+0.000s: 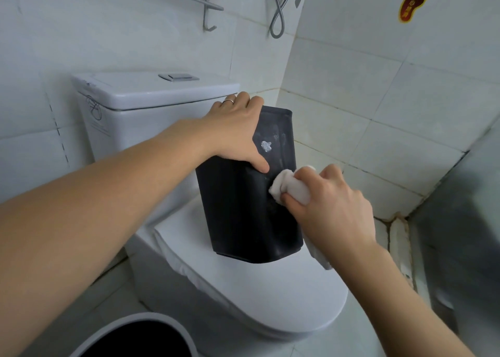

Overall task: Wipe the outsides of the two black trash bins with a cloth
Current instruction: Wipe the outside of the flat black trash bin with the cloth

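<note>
Here, 1 black trash bin stands a bit tilted on the closed toilet lid. The left hand holds the top of the bin, its grip wrapped over the rim with the thumb lying on the front. The right hand has a tight grip on a bunched white cloth and presses it against the bin's front, just under the left thumb. A white smear sits above the cloth. Another bin with a pale rim is on the floor below the toilet lid.
</note>
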